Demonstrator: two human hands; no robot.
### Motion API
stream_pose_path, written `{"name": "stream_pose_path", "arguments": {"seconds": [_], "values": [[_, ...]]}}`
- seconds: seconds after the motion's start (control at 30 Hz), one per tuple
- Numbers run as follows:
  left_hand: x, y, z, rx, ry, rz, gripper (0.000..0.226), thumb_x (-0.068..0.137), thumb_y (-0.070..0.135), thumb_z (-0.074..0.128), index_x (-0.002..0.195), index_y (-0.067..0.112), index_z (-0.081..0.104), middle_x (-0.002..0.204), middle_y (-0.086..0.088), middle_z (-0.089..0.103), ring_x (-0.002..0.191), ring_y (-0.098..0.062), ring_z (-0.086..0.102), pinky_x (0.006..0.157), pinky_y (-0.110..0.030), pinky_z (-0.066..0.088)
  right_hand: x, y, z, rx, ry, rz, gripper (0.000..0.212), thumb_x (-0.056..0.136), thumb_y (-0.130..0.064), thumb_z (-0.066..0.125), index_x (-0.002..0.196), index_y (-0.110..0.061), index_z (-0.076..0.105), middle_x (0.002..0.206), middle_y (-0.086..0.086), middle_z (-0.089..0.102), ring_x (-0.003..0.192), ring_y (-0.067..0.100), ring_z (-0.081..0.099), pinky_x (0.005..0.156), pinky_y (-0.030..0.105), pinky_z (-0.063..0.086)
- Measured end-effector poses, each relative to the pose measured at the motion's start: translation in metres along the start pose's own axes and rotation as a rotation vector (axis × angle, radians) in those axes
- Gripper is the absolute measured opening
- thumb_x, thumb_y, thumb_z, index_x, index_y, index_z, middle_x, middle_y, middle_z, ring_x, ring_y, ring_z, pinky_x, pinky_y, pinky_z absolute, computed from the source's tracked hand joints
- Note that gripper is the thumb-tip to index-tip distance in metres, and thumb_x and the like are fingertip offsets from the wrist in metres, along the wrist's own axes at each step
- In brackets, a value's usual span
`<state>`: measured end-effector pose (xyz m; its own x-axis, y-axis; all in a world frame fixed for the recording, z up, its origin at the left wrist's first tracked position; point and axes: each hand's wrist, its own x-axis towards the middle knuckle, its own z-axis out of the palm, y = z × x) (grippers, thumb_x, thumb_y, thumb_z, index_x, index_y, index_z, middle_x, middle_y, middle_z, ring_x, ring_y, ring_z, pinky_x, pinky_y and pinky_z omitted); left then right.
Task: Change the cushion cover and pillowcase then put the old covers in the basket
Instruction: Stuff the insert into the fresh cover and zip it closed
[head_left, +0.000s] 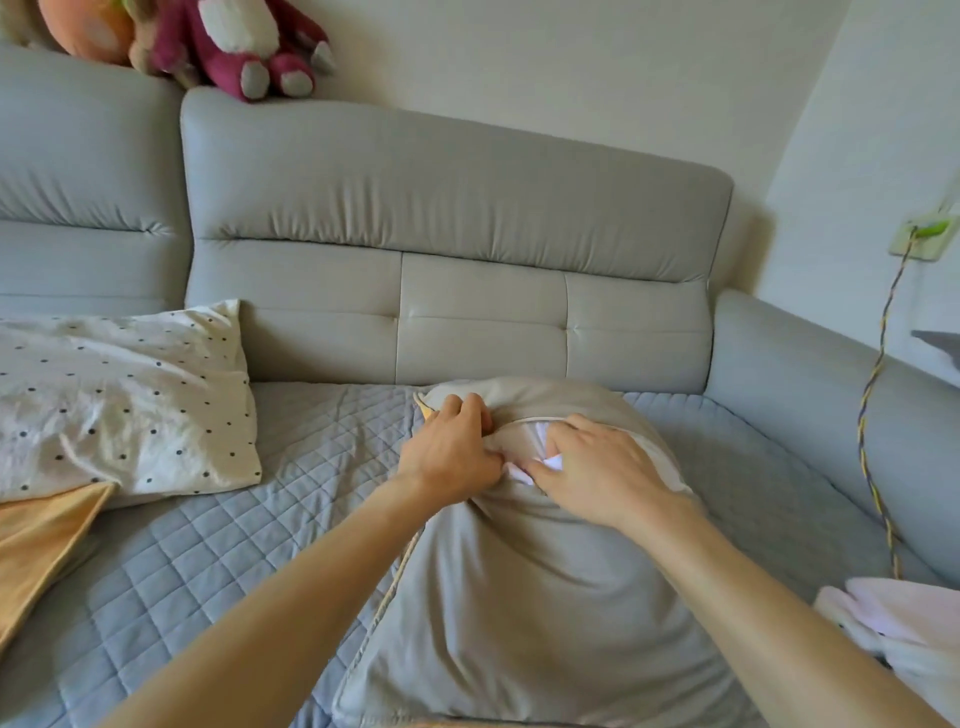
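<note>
Hands at work on a sofa cushion: the grey cushion cover (519, 597) lies on the quilted seat (234, 545) straight in front of the person, its open seam (519, 422) on the far edge, towards the backrest; the left hand (452, 452) has its fingers curled into a bunch of cover fabric beside that seam, pinching it tight, while the right hand (597, 467) sits over the gap with thumb and forefinger closed on a fold of the white inner pad (537, 436) that shows through; the step in hand appears to be the cushion half of the job, working the pad through the opening, though a single view cannot settle whether the pad is going in or coming out; the next move would call for the left hand to hold the seam wide and steady while the right shifts the bulky pad past the narrow mouth a corner at a time, without straining the seam; a dotted pillow (119, 395) waits well apart at the left, an orange cloth (47, 535) touching its near edge, and a pale pink cloth (904, 618) lies at the right; no basket is in view.
</note>
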<state>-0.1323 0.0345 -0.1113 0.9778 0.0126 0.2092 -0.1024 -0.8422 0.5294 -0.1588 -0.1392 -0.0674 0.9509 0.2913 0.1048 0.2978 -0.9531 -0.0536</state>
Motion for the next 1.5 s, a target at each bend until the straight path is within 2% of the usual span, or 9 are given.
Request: {"name": "stream_pose_path", "arguments": {"seconds": [0.17, 0.3, 0.47, 0.63, 0.77, 0.87, 1.03, 1.23, 1.5], "values": [[0.020, 0.008, -0.020, -0.398, -0.100, -0.103, 0.017, 0.080, 0.031, 0.058, 0.088, 0.020, 0.068, 0.085, 0.005, 0.066, 0.084, -0.018, 0.061, 0.076, -0.029, 0.047, 0.004, 0.008, 0.000, 0.041, -0.033, -0.064, 0.047, 0.085, -0.031, 0.061, 0.128, -0.030, 0.041, 0.133, -0.003, 0.039, 0.116, 0.033, 0.053, 0.086, 0.040, 0.045], [0.019, 0.003, -0.014, 0.016, -0.048, 0.130, 0.014, 0.082, 0.036, 0.061, 0.092, 0.031, 0.053, 0.092, 0.013, 0.057, 0.092, -0.015, 0.058, 0.078, -0.030, 0.046, 0.004, 0.012, 0.005, 0.101, -0.084, -0.180, 0.068, 0.083, -0.025, 0.054, 0.144, -0.044, 0.030, 0.146, -0.016, 0.033, 0.128, 0.022, 0.045, 0.099, 0.041, 0.043], [0.024, 0.012, -0.018, 0.458, -0.035, 0.222, 0.036, 0.084, 0.056, 0.057, 0.110, 0.031, 0.050, 0.110, 0.012, 0.059, 0.099, -0.021, 0.059, 0.069, -0.033, 0.039, 0.004, 0.004, 0.009, 0.079, -0.067, -0.189, 0.080, 0.073, -0.061, 0.005, 0.138, -0.045, 0.047, 0.144, -0.011, 0.044, 0.129, 0.024, 0.044, 0.108, 0.039, 0.034], [0.035, 0.017, -0.044, 0.578, -0.053, 0.171, 0.021, 0.089, 0.042, 0.052, 0.106, 0.034, 0.063, 0.107, 0.005, 0.067, 0.096, -0.025, 0.064, 0.069, -0.030, 0.043, 0.002, 0.004, 0.007, 0.105, -0.089, -0.167, 0.047, 0.094, -0.062, 0.028, 0.138, -0.054, 0.041, 0.150, -0.012, 0.036, 0.137, 0.024, 0.036, 0.109, 0.046, 0.033], [0.026, 0.046, -0.060, 0.499, 0.113, 0.256, 0.022, 0.093, 0.042, 0.050, 0.106, 0.032, 0.065, 0.102, 0.003, 0.070, 0.098, -0.028, 0.062, 0.069, -0.032, 0.041, 0.018, 0.002, 0.006, -0.096, -0.239, -0.176, 0.063, 0.093, -0.044, 0.042, 0.152, -0.040, 0.021, 0.164, 0.000, 0.010, 0.142, 0.030, 0.029, 0.110, 0.047, 0.028], [0.021, 0.069, -0.071, 0.412, 0.239, 0.321, 0.016, 0.090, 0.040, 0.057, 0.102, 0.032, 0.066, 0.099, 0.009, 0.072, 0.099, -0.025, 0.061, 0.069, -0.031, 0.038, 0.044, -0.005, 0.021, -0.086, -0.282, -0.129, 0.069, 0.095, -0.044, 0.043, 0.155, -0.020, 0.021, 0.163, 0.006, 0.020, 0.146, 0.030, 0.028, 0.116, 0.050, 0.026], [0.025, 0.031, -0.073, 0.337, 0.143, 0.083, 0.012, 0.091, 0.039, 0.057, 0.100, 0.036, 0.063, 0.102, 0.013, 0.070, 0.100, -0.023, 0.062, 0.077, -0.035, 0.047, 0.043, -0.019, 0.048, -0.011, -0.292, -0.143, 0.068, 0.100, -0.036, 0.036, 0.158, -0.028, 0.001, 0.164, 0.003, 0.014, 0.147, 0.031, 0.026, 0.114, 0.059, 0.020], [0.029, 0.021, -0.071, 0.797, 0.194, 0.218, 0.022, 0.094, 0.039, 0.046, 0.110, 0.028, 0.054, 0.099, 0.004, 0.069, 0.094, -0.026, 0.061, 0.079, -0.038, 0.035, 0.049, -0.025, 0.027, 0.216, -0.372, -0.135, 0.072, 0.091, -0.055, 0.016, 0.147, -0.019, 0.042, 0.157, 0.007, 0.036, 0.139, 0.029, 0.038, 0.112, 0.046, 0.030], [0.047, 0.077, -0.078, 0.912, 0.217, 0.328, 0.017, 0.090, 0.033, 0.049, 0.099, 0.028, 0.063, 0.090, -0.002, 0.067, 0.087, -0.029, 0.063, 0.088, -0.040, 0.034, 0.065, -0.042, 0.004, 0.045, -0.098, -0.077, 0.043, 0.105, -0.028, 0.032, 0.144, -0.017, 0.046, 0.148, 0.004, 0.046, 0.137, 0.022, 0.041, 0.110, 0.038, 0.035]]}}
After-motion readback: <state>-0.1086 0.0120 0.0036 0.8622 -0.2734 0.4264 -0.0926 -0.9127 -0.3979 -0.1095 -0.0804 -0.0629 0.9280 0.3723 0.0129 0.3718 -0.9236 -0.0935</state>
